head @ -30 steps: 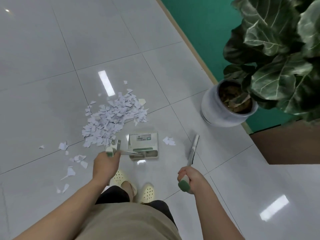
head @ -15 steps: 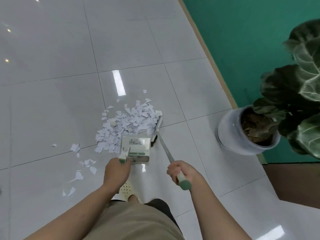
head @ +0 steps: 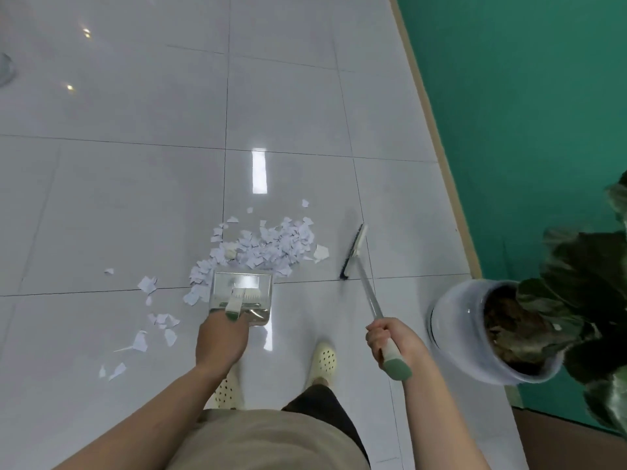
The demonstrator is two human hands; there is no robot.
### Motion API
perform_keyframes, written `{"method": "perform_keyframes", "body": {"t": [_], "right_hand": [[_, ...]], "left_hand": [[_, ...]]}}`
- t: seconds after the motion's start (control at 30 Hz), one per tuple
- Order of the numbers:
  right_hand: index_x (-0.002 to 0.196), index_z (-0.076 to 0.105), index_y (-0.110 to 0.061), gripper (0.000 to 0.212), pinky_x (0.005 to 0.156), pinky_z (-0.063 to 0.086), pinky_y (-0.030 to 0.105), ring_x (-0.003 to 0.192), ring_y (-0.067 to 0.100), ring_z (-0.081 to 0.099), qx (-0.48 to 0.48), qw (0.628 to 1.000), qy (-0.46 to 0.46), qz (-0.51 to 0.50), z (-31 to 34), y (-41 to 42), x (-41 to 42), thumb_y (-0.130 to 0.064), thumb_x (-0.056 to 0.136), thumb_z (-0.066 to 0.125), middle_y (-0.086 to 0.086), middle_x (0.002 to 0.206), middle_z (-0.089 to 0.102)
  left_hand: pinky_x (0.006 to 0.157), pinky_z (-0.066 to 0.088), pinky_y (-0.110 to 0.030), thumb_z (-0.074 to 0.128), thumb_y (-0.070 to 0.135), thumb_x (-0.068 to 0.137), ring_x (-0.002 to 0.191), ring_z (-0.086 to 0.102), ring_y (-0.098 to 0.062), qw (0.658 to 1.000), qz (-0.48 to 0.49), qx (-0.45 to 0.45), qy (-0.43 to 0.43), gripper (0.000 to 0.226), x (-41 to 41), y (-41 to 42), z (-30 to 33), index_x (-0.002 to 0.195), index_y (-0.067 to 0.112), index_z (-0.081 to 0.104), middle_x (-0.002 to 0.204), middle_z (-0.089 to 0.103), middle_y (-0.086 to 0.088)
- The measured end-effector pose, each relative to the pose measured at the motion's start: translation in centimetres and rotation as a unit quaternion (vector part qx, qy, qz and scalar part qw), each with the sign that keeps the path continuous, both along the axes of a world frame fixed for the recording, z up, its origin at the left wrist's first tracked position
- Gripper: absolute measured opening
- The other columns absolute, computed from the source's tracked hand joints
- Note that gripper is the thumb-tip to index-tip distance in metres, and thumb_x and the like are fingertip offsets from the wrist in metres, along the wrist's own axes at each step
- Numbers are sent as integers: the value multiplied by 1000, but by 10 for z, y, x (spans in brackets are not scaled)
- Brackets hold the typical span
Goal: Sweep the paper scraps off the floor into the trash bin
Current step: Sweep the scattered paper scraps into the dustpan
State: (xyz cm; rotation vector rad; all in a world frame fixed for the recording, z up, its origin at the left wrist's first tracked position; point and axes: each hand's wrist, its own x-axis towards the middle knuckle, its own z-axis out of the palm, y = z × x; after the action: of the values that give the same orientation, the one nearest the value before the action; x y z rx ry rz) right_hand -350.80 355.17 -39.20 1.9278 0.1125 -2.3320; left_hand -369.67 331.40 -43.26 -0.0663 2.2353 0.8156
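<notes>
Gripping the dustpan (head: 242,296) handle with the left hand (head: 222,337), fingers curled round it, pan sitting on the floor (head: 135,198) with its mouth touching the near edge of the paper scraps (head: 264,245). Clamping the right hand (head: 393,340) round the broom (head: 363,276) handle, broom head resting just right of the heap, apart from it. Lying scattered left of the dustpan, more scraps. Standing near the right hand, a white plant pot (head: 454,337) beside the green wall (head: 526,113).
</notes>
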Motion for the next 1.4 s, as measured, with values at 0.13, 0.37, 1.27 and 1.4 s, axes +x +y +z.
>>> {"method": "perform_keyframes", "body": {"t": [0.13, 0.37, 1.27, 1.4], "right_hand": [[66, 32, -18, 31, 25, 27, 14, 25, 7, 32, 59, 997, -37, 34, -20, 52, -20, 5, 83, 42, -5, 41, 32], [58, 40, -11, 34, 29, 35, 17, 25, 15, 40, 86, 957, -43, 273, -40, 102, -93, 7, 87, 42, 4, 47, 39], [81, 53, -2, 8, 32, 34, 20, 32, 13, 37, 170, 824, 148, 519, 66, -67, -60, 5, 84, 50, 4, 41, 41], [79, 48, -4, 13, 31, 31, 18, 31, 12, 34, 153, 786, 190, 568, 73, -130, -38, 7, 85, 45, 1, 42, 35]], "left_hand": [[51, 37, -28, 53, 32, 101, 52, 45, -20, 997, 81, -14, 11, 47, 1, 21, -4, 59, 14, 44, 52, 45, 2], [52, 35, -31, 55, 32, 100, 49, 45, -22, 972, 227, -43, 32, 50, 39, 60, 6, 56, 12, 41, 50, 44, -1], [54, 39, -32, 69, 21, 90, 46, 42, -25, 782, 617, 50, 78, 33, 219, -57, 32, 67, 7, 50, 57, 47, -10], [53, 39, -31, 70, 23, 91, 47, 42, -26, 748, 652, 75, 96, 35, 262, -95, 38, 66, 9, 50, 57, 47, -9]]}}
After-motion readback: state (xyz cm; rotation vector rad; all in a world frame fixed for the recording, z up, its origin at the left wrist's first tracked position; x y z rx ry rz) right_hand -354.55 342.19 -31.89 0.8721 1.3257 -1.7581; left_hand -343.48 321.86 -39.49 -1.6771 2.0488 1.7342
